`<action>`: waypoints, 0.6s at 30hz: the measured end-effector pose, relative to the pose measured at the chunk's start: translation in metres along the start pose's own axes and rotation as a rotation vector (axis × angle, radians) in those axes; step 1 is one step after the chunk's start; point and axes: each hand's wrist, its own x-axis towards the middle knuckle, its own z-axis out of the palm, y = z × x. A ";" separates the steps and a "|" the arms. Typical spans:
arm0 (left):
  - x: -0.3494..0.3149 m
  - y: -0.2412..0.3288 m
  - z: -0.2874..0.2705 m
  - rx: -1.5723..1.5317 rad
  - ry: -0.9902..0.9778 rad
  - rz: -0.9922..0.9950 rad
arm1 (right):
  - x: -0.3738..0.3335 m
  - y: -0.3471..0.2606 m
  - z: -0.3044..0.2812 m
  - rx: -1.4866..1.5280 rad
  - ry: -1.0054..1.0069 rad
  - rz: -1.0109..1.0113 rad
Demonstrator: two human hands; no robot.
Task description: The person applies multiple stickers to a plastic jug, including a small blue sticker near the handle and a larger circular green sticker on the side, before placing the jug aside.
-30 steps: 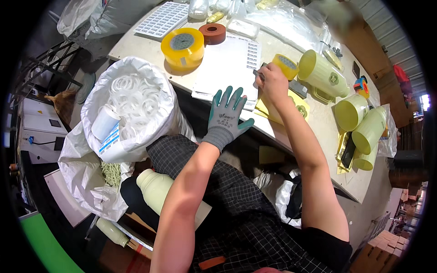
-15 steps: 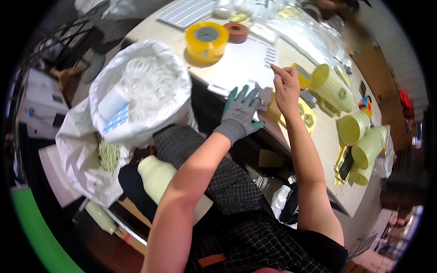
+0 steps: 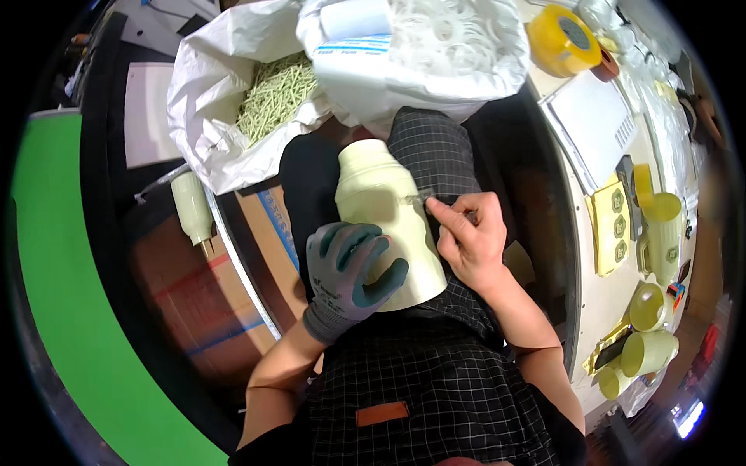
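A pale yellow-green flask body (image 3: 388, 213) with a stepped, narrower neck lies tilted across my lap, its neck pointing away from me. My left hand (image 3: 350, 268), in a grey and green glove, is at its lower left side. The gloved fingers are bent and the thumb stands apart from them, with the flask's surface showing between. I cannot tell how firmly they touch it. My bare right hand (image 3: 472, 237) pinches a small, clear, dark-marked sticker (image 3: 416, 199) between thumb and forefinger, at the flask's upper right side.
White sacks hold clear plastic rings (image 3: 447, 35) and pale green sticks (image 3: 276, 97). The table (image 3: 579, 311) on the right bears a yellow tape roll (image 3: 563, 40), papers (image 3: 590, 128), a yellow sticker sheet (image 3: 610, 225) and several pale green cups (image 3: 649, 353). Another flask (image 3: 190, 206) lies at left.
My view has swung left and down to my lap. Both hands have left the table edge; the left is now at the flask, and the right holds the sticker against its side.
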 end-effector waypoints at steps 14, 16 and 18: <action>-0.055 0.005 0.042 -0.114 0.170 -0.102 | 0.011 -0.024 0.018 -0.266 -0.230 -0.374; -0.055 0.004 0.041 -0.120 0.157 -0.099 | 0.011 -0.026 0.018 -0.286 -0.233 -0.372; -0.053 0.006 0.041 -0.094 0.172 -0.096 | 0.012 -0.027 0.018 -0.303 -0.238 -0.371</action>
